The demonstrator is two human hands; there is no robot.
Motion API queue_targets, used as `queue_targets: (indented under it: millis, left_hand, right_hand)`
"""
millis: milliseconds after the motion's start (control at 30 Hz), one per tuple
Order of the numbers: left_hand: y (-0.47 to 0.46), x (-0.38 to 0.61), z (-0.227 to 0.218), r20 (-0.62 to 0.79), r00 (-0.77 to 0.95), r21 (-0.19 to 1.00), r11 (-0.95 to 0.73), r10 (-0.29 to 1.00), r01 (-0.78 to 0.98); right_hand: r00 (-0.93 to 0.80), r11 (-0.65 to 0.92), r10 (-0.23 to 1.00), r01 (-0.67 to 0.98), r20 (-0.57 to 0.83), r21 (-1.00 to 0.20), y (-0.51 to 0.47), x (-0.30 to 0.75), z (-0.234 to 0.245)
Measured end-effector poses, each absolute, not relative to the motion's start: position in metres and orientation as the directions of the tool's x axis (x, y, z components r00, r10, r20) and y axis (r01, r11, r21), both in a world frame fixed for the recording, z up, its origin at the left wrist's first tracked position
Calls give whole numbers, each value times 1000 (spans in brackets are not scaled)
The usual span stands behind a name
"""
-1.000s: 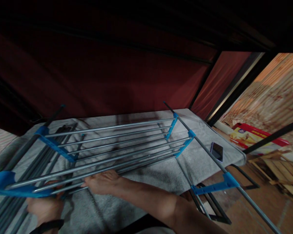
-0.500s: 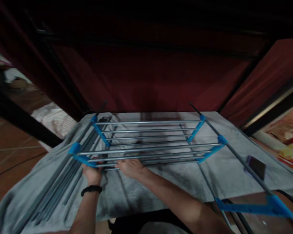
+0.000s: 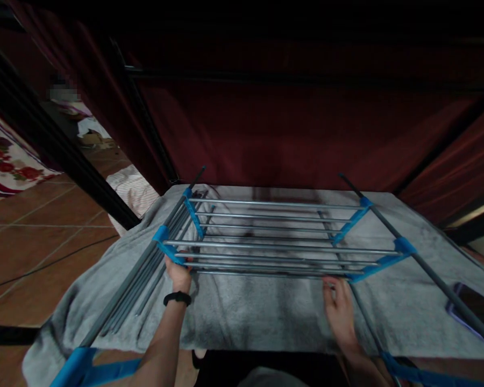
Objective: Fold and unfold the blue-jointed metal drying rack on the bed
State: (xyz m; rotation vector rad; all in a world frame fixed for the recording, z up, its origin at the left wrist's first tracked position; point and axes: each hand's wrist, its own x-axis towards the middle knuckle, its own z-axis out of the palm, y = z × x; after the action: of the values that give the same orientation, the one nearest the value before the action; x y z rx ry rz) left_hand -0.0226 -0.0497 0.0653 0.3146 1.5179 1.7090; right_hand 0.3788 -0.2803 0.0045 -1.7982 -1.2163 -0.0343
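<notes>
A metal rack of grey rods with blue plastic connectors lies over a grey towel on a table. My left hand, with a black wristband, is closed around the rack's near left corner, just under a blue connector. My right hand sits near the rack's near right corner, fingers reaching up to the frontmost rod; it is blurred, so its grip is unclear. A bundle of loose grey rods lies along the left side of the towel.
A dark phone lies on the towel at the right edge. Dark red fabric hangs behind the table. Tiled floor and a black pole are at left. More blue connectors show at the bottom corners.
My right hand has slid from the middle of the front rod to the right corner. The view has swung left; my left hand keeps hold of the left corner.
</notes>
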Motion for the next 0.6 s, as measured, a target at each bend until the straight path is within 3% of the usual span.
queue_targets:
  millis: [100,200,367,600]
  left_hand:
    - [-49,-21,68,-301,-653,930,63,695,-362]
    - [-47,-21,69,-288,-675,939,61,679,-339]
    - [-44,-19,74,-284,-685,945,74,671,-319]
    - [-48,-14,84,-288,-646,940,79,707,-333]
  right_hand:
    - [714,-256,521,654,468,-712,-298,435,-9]
    - [807,-247,440,531,395,-811,-297,467,-14]
    - [820,-63,517,321,244,-945,-271,484,-18]
    - [724,-73,617,444,310,-893,-265,498,-29]
